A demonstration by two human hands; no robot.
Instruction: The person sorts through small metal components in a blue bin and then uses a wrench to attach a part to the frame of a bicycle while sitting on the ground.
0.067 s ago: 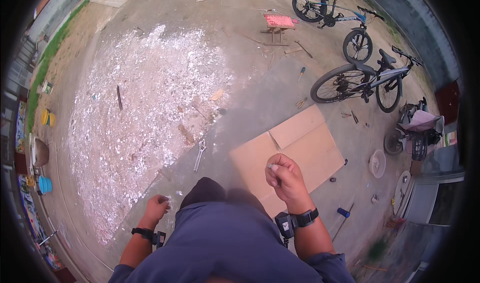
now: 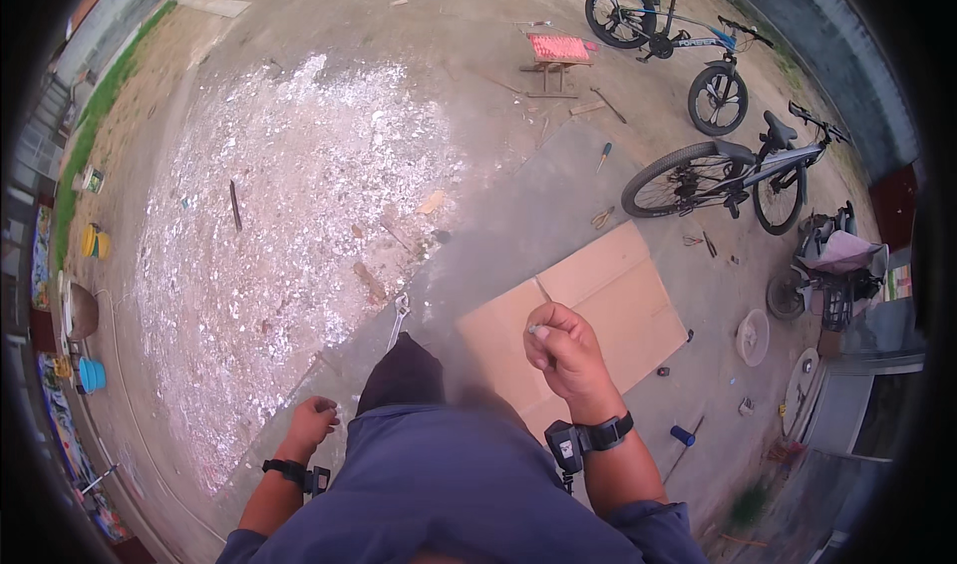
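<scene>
In front of my body, my right hand (image 2: 566, 350) is raised over the flattened cardboard sheet (image 2: 623, 300), palm side partly toward me. Its thumb and index finger pinch a tiny greyish piece (image 2: 538, 331), too small to name. My left hand (image 2: 313, 421) hangs low beside my left thigh, fingers loosely bent and a little apart, with nothing visible in it. Just beyond my left knee lies a silver adjustable wrench (image 2: 401, 315) on the concrete; my dark trouser leg hides its lower end. Both wrists wear black straps with small boxes.
White flaky debris (image 2: 289, 245) covers the ground to the left. A grey bicycle (image 2: 743, 170) and a blue-black bicycle (image 2: 663, 35) stand at the right. Near them are a pink-topped stool (image 2: 558, 48), a screwdriver (image 2: 604, 155), pliers (image 2: 602, 218), a hammer (image 2: 608, 105) and a pale basin (image 2: 753, 338).
My left leg has come forward and now covers part of the wrench. The view has shifted slightly; both hands keep nearly the same pose.
</scene>
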